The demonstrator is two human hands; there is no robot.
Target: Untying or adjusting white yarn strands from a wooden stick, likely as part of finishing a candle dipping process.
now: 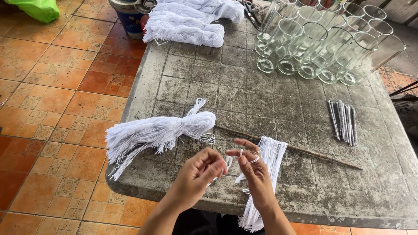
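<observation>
— Nearest to you?

— Both hands, low centre. Left hand point(198, 173) pinched shut on a strand of white cord point(230, 162); right hand point(254, 172) has the same cord looped over its spread fingers, so closed on it too. Cord sits between the two hands, just above the near table edge.

— Step in hand?

— Looks like knotting one strand onto the thin stick point(300, 150), beside the fringe of cords point(267, 174) already hanging off it. Next move, I judge, needs the loop kept open and drawn snug against the stick.

— Around you?

— Tied bundle of cut cords point(161, 130) to the left, near. Yarn skeins point(187, 21) far left. Glass tumblers point(322, 43) lying far right. Small grey rods point(344, 122) right. Concrete table point(261, 95) under all. Hanging fringe crowds my right wrist; nothing else blocks.
</observation>
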